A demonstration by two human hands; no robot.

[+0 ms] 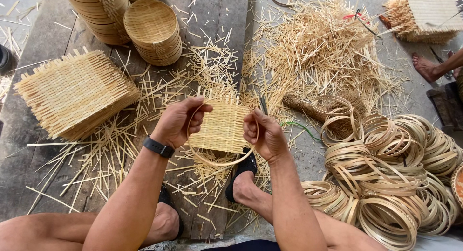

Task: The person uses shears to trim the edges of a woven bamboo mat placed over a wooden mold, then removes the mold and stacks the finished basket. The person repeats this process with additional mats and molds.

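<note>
A small square woven bamboo mat (223,127) is held up between both hands, above the person's knees and the plank floor (29,135), with a thin bamboo ring (219,161) laid against it. The left hand (179,121) is closed on the ring's left arc and the mat's edge; the right hand (263,132) pinches the ring's right side, and what looks like a dark tool handle (263,105) pokes up from that fist, though I can't be sure. It reads as the fitting stage: the ring is being matched to the mat. Next would be pressing the weave down into the ring evenly, with firm, level thumbs. To the left lies a stack of flat mats (72,91), beyond it nested finished baskets (153,31), and to the right a heap of rings (390,178) amid loose splints (318,43).
</note>
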